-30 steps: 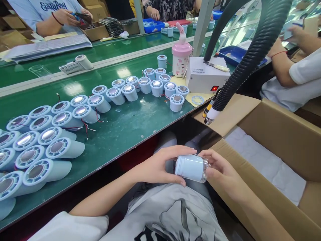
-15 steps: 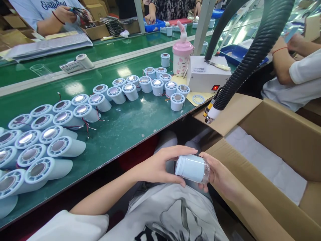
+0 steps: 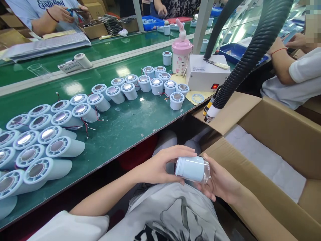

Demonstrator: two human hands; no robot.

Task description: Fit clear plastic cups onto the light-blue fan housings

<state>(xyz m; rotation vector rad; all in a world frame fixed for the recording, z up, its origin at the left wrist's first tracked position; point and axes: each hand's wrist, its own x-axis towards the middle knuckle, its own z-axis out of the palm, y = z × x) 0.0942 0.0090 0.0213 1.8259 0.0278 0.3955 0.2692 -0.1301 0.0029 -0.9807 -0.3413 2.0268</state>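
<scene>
A light-blue plastic cylinder (image 3: pixel 192 168) lies on its side above my lap, inside a clear cup that reaches past its right end. My left hand (image 3: pixel 163 165) grips its left end, fingers along the top and thumb below. At the clear right end, my right hand (image 3: pixel 218 180) is cupped around the cup, thumb at the upper edge and fingers beneath. Several similar light-blue cylinders (image 3: pixel 59 147) stand in rows on the green bench, with grey discs in their slotted tops and thin wires beside some.
An open cardboard box (image 3: pixel 263 180) stands at right. Above its flap hangs a black corrugated hose (image 3: pixel 253 57). On the bench are a white box with a red switch (image 3: pixel 208 75), a pink-lidded bottle (image 3: pixel 181 57) and a flat ring (image 3: pixel 197 98). Co-workers sit across and at right.
My right hand's fingers have loosened and shifted down beneath the clear end. The cylinder and my left hand stay nearly in place. A co-worker's hand across the bench has lifted from the blue tray.
</scene>
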